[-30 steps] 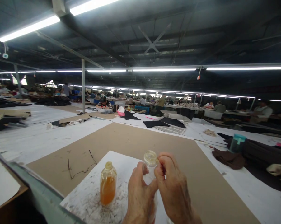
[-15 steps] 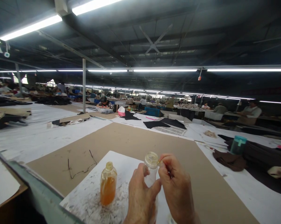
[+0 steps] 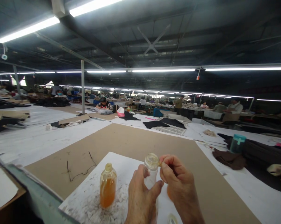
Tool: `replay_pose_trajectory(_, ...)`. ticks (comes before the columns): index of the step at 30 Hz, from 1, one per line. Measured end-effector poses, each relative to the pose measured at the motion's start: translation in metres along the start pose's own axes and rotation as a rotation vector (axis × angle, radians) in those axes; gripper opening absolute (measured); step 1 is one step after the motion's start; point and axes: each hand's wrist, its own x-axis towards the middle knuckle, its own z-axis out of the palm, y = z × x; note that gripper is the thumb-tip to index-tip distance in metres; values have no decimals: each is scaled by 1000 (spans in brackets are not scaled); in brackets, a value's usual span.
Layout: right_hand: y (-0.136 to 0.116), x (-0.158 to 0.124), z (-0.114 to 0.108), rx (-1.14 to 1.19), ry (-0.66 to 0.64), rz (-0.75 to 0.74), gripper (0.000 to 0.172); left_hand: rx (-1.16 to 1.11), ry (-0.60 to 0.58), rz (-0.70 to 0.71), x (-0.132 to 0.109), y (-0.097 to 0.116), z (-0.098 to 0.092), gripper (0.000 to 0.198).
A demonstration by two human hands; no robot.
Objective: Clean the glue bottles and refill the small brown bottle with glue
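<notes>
A: What do we have closest to us?

B: Just right of the orange bottle (image 3: 107, 189), we see the left hand (image 3: 142, 194) curled around a clear jar (image 3: 151, 177), thumb and fingers wrapped about its upper body. That grip probably steadies it and leaves the mouth free. Its base is hidden, so we cannot tell whether it rests on anything.

A: And the right hand (image 3: 177, 177)?

B: Farther right of the bottle, at the jar's rim. Its thumb and forefinger are pinched together, apparently on a yellowish bit (image 3: 160, 163), too small for us to identify. We take the close pinch as suited to something that fine.

A: Why the white board (image 3: 81, 203) under the bottle?

B: Dark marks cover it, so we suppose it shields the brown sheet (image 3: 131, 137), which spreads beyond the bottle. On that sheet, left of the bottle, lies a thin dark frame (image 3: 70, 179), perhaps spectacles.

A: Farther off?

B: Well right of the bottle and beyond it, a teal-lidded cup (image 3: 237, 143) stands beside dark cloth. Beyond the bottle and to its right, black pieces (image 3: 155, 124) partly cover a printed sheet (image 3: 180, 130).

A: Can we read it?

B: No, its print is too small, and we make out no brand or label nearer either. Farthest, beyond the bottle, a co-worker (image 3: 104, 104) bends over a table.
</notes>
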Motion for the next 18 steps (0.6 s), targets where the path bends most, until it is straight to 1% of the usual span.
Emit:
replay_pose_trajectory(3, 4, 1, -1, 175, -28, 88, 19, -5, 2, 17, 1, -1, 0, 27)
replay_pose_trajectory(5, 3, 1, 1, 234, -28, 134, 20, -5, 2, 16, 1, 0, 0, 27)
replay_pose_trajectory(10, -4, -3, 8, 228, 45, 123, 23, -17, -11, 10, 0, 0, -1, 28)
replay_pose_trajectory(12, -7, -3, 9, 245, 53, 142, 24, -22, -5, 13, 0, -1, -1, 28)
replay_pose_trajectory(16, -10, -1, 6, 387, -18, 249, 23, -16, 4, 26, 1, -4, 0, 29)
replay_pose_trajectory(18, -10, 0, 4, 402, -25, 255, 22, -8, 3, 21, 1, -4, 1, 28)
